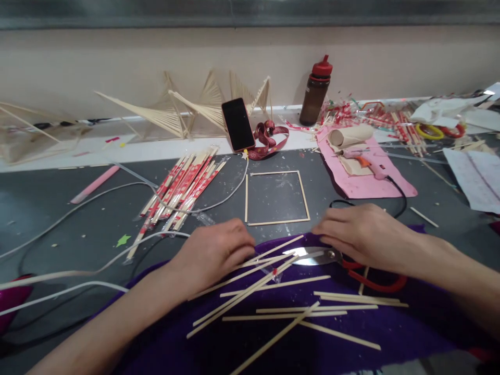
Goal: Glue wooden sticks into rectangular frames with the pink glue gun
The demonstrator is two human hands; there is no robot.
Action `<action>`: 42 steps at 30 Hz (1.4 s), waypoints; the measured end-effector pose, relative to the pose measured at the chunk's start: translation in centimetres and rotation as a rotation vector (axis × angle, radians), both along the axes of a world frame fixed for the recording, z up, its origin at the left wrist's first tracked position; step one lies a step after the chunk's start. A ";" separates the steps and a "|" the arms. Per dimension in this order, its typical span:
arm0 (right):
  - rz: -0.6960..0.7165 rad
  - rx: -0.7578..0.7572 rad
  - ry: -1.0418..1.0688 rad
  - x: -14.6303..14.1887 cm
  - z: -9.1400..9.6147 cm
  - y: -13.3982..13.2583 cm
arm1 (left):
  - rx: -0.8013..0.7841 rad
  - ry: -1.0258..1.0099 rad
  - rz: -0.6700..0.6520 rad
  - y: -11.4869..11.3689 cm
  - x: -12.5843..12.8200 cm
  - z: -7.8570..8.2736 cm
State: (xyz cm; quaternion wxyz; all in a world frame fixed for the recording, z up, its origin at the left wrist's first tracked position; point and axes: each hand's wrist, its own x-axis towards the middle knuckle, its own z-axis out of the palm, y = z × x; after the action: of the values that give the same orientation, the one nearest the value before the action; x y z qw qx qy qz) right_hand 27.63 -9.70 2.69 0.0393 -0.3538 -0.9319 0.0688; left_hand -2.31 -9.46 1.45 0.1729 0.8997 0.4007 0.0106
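see left hand (219,255) near frame centre, with curled fingers close together over loose sticks (304,282); can't tell if pinching one, tips hidden. see right hand (359,232) right of centre, with bent, bunched fingers over scissors (318,255); can't tell grip there either. find stick square (278,222) mid-frame, flat on grey table (39,192), seemingly with a small gap at upper-left corner. keep wrists low and off square, so as not to nudge corners. better to lift sticks singly by one end, given crossed spread on purple cloth (332,359), lower frame. mind blades, pointing toward left hand.
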 end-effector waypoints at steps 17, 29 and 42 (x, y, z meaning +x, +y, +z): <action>0.057 -0.014 0.043 -7.7 -5.0 5.0 | 0.254 0.074 -0.015 5.8 -0.5 -3.3; 0.094 0.051 -0.007 -7.3 -5.3 4.8 | 0.316 0.007 -0.057 5.6 -0.6 -3.9; 0.098 0.114 -0.011 -7.1 -6.3 4.8 | 0.111 -0.043 0.095 4.1 -0.1 -2.5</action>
State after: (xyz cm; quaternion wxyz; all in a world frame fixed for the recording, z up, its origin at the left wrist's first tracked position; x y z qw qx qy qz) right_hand 20.56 -4.95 -3.58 0.0509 -0.3055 -0.9507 0.0154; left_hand -2.37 -5.33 -1.06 0.1305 0.8875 0.4378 0.0601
